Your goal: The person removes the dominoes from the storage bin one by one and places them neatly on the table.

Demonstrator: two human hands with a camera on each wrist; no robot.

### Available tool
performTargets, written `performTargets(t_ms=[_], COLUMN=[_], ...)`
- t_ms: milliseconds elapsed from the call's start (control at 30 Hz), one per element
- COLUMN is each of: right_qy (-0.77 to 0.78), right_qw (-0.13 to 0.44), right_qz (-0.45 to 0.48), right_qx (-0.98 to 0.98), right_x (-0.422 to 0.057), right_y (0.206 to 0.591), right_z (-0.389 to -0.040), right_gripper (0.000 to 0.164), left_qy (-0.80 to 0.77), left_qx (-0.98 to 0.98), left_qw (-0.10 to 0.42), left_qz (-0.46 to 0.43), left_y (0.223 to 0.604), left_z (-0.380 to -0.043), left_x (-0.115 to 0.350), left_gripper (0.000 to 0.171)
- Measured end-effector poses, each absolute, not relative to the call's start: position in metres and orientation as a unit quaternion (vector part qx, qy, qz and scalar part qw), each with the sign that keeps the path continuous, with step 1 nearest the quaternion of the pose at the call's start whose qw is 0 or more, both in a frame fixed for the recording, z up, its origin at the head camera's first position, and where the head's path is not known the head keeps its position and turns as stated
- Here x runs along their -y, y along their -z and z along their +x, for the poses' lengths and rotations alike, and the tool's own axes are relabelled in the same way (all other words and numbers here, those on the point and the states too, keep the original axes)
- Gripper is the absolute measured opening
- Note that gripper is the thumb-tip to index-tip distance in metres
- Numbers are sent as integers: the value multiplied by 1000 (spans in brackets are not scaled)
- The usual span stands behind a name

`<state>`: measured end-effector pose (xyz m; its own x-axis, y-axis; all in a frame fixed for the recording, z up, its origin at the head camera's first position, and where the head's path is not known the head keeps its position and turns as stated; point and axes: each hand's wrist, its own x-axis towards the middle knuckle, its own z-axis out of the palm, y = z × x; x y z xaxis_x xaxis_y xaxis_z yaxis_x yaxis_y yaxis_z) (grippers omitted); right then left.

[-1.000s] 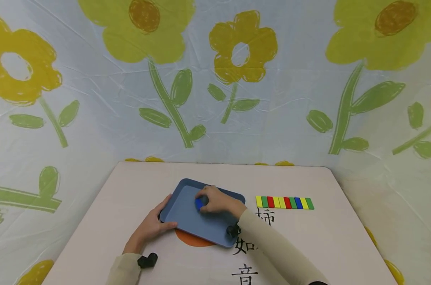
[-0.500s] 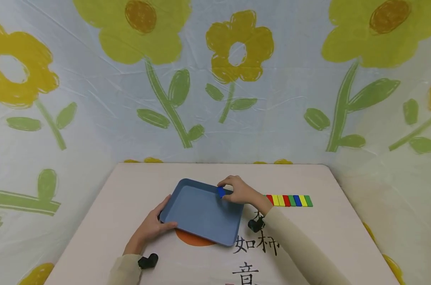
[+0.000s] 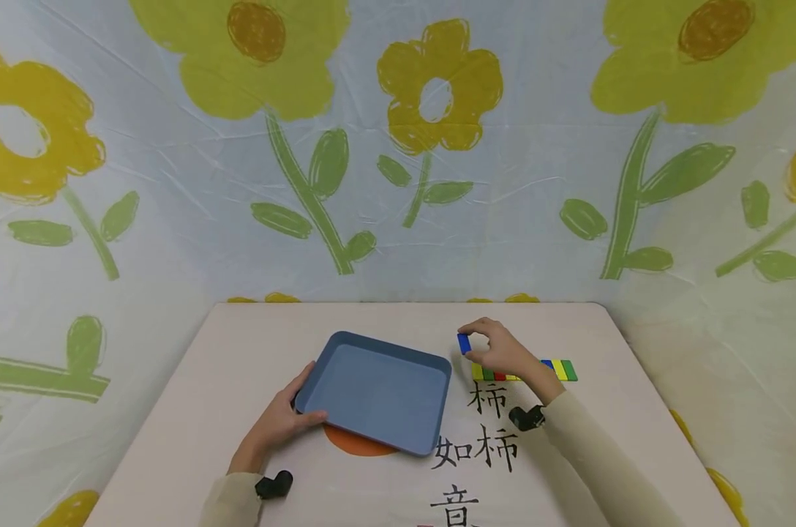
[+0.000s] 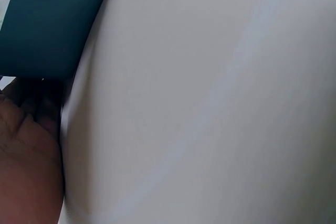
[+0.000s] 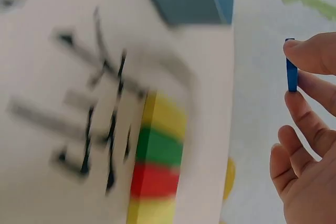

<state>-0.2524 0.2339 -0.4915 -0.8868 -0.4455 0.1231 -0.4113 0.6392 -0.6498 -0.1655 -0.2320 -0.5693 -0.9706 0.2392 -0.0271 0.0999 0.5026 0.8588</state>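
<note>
A blue-grey tray (image 3: 381, 395), with nothing in it, lies at an angle on the table. My left hand (image 3: 276, 424) grips its left end, with the thumb along the near rim; the left wrist view shows fingers partly hidden beneath the tray (image 4: 47, 24). Just beyond the tray's right side, my right hand (image 3: 503, 351) pinches a small blue block (image 3: 464, 344) between thumb and fingertips. That block (image 5: 292, 72) is held above the table in the right wrist view. Below the right hand runs a row of coloured blocks (image 3: 561, 370), partly covered by the hand.
The pale table (image 3: 240, 351) bears black printed characters (image 3: 497, 448) to the right of the tray. An orange printed shape (image 3: 358, 443) shows under the tray's near edge. A flowered cloth (image 3: 503, 241) hangs behind and at both sides.
My right hand has lifted the blue block out of the tray and carried it right, over the rim to the row's left end. The left hand and tray stay put.
</note>
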Motion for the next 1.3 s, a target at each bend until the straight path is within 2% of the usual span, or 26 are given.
performTargets(t_ms=[433,867,1300], right_qy=[317,307,327], right_qw=[-15,-43,4], right_qz=[-149,-108,-55], right_qx=[-937,-944,-943], right_x=[-326,-384,-427], right_y=[508,523,538], right_z=[-230,-208,-203], right_gripper=[44,42,49], left_qy=[-488,-489,-472], left_qx=[-866,-865,-874], left_qw=[78,70,62], left_qz=[83,91,98], left_y=[567,569,569], left_z=[-166,-167,-166], left_x=[231,231,231], left_gripper=[104,106,107])
